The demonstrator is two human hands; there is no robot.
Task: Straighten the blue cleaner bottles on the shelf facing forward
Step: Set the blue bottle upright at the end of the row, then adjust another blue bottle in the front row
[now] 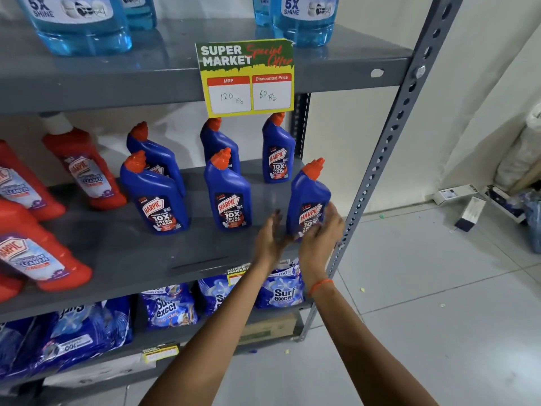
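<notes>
A grey metal shelf (123, 253) with perforated uprights stands against a pale wall, over a light tiled floor (424, 303) with small cartons and scraps lying by the far wall. On the middle shelf six blue cleaner bottles (228, 194) with orange caps stand in two rows, red bottles (85, 168) to their left. A yellow price tag (247, 79) hangs from the shelf above, where pale blue bottles (79, 24) stand; detergent packs (169, 306) lie on the shelf below.

The front right bottle (308, 197) stands at the shelf's right front corner, tilted a little, label forward. The right hand (320, 232) cups its lower right side, fingers (333, 212) loosely spread and touching it, an orange band on the wrist. The left hand (269, 235) is just beside the bottle's lower left, fingers (275, 218) open and slightly curled; whether they touch it I cannot tell
</notes>
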